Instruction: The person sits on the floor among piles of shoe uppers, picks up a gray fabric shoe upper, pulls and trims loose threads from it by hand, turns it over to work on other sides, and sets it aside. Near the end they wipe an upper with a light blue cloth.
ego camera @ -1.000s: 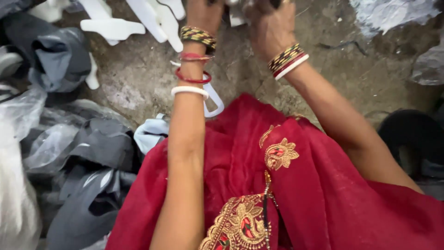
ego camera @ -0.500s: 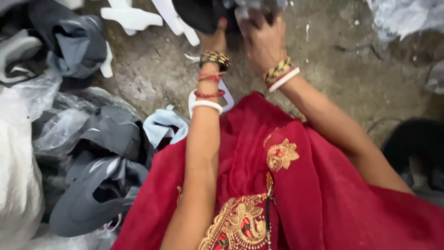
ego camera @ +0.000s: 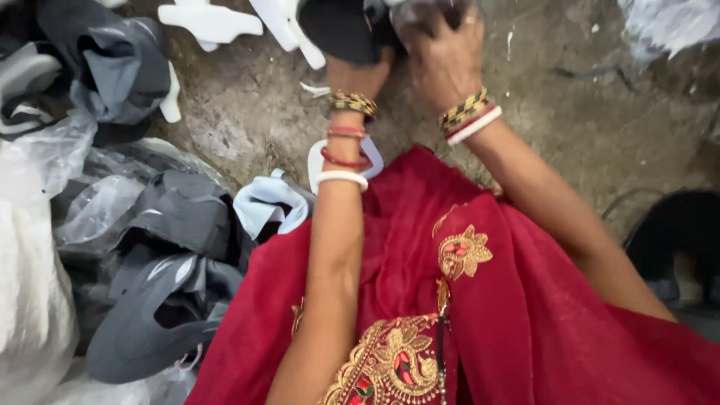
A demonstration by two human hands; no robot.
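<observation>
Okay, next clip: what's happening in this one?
A person in a red embroidered garment sits over a dirt floor. The left hand grips a black sandal piece, while the right hand clutches clear plastic wrap beside it. Grey sandals in plastic bags are piled on the person's left.

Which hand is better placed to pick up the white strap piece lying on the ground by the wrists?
Probably left. The white strap piece lies right beside the left wrist, under the left hand holding the black sole; the right hand is farther across.
</observation>
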